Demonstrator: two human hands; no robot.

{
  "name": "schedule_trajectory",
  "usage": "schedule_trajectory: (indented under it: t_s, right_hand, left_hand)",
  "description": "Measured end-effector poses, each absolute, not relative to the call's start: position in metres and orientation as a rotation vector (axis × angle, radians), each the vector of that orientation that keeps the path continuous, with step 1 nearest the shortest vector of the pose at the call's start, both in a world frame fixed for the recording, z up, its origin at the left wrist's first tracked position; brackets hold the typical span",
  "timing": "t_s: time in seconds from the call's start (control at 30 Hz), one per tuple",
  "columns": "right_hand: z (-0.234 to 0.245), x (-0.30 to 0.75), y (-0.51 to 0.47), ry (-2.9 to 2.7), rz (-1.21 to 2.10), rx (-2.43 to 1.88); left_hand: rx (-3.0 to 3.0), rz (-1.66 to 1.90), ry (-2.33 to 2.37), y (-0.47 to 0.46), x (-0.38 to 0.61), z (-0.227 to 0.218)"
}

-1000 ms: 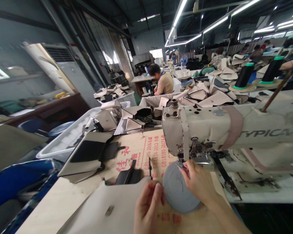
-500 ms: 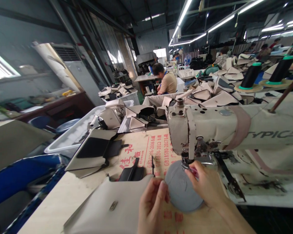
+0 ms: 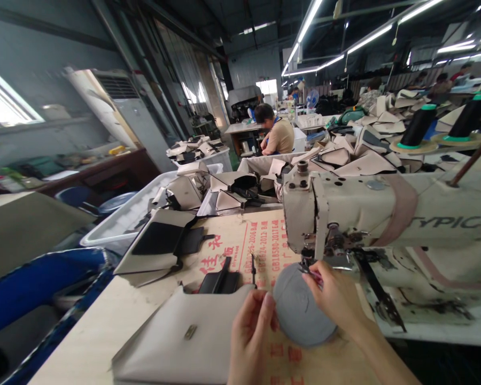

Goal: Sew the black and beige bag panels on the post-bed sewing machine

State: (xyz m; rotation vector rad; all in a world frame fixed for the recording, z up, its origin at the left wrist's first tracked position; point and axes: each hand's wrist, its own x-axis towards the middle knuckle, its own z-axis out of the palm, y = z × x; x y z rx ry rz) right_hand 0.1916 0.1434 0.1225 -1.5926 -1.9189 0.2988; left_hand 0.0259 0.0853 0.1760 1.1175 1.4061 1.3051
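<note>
My right hand (image 3: 340,294) is closed in a pinch round a small metal tool (image 3: 307,268) with a pinkish part, just below the needle area of the sewing machine (image 3: 344,208). Under that hand lies a flat grey coil of strip (image 3: 300,310), partly covered by my fingers. My left hand (image 3: 251,326) has thumb and fingertips pressed together at the coil's left edge; what they hold, if anything, is hidden. Beside that hand is a light beige bag piece (image 3: 184,331) with a small metal fitting and a black strap part (image 3: 220,280) at its top.
Another beige and black bag piece (image 3: 156,243) rests on the plywood table (image 3: 80,326). Behind stand white bins (image 3: 120,219) of similar pieces. Black thread cones (image 3: 417,128) stand on the right, a blue-rimmed container (image 3: 44,289) on the left. A co-worker (image 3: 280,133) sits farther back.
The whole view has shifted slightly, so things appear a little farther right. Both hands keep nearly the same pinched poses beside the coil.
</note>
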Motion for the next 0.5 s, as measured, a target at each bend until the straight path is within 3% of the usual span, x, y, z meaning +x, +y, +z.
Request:
schedule_trajectory:
  t_s: [0.27,0.5]
  right_hand:
    - [0.129,0.191,0.133,-1.866,0.717,-1.389]
    - [0.143,0.193,0.108,-1.971,1.523,-0.946]
  left_hand:
    - [1.142,1.305,1.437,0.104,0.025,0.176]
    - [1.172,1.320,1.485,0.123,0.016,0.170]
